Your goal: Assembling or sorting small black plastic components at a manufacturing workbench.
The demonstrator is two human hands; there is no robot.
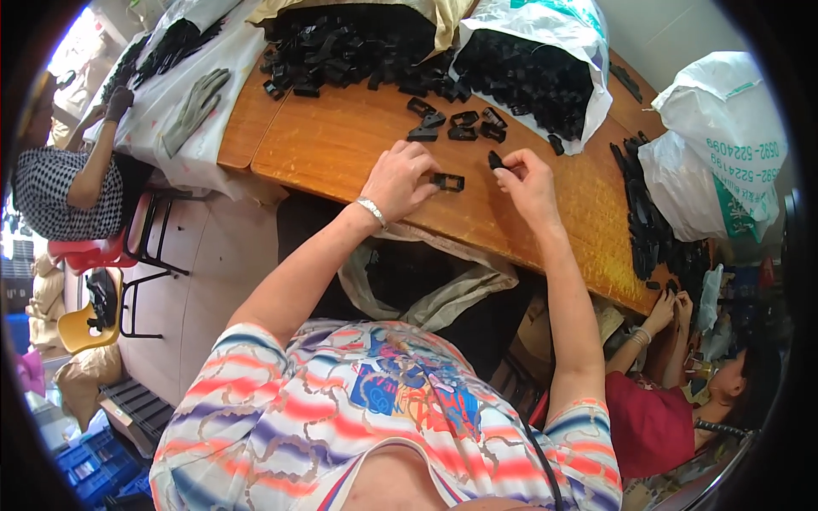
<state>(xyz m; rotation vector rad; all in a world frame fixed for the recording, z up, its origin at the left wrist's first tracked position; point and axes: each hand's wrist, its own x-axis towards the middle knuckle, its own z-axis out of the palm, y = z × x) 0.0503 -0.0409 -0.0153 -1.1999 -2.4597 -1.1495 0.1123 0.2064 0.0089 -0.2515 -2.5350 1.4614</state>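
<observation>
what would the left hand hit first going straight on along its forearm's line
Probably the loose black parts lying on the table just beyond the left hand; its height above the wood is hard to judge.

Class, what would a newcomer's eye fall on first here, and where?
Probably the brightly striped shirt across the bottom. Above it, over the brown table, the left hand holds a black frame and the right hand a small black piece. Beyond them, black parts lie heaped in a white bag.
</observation>
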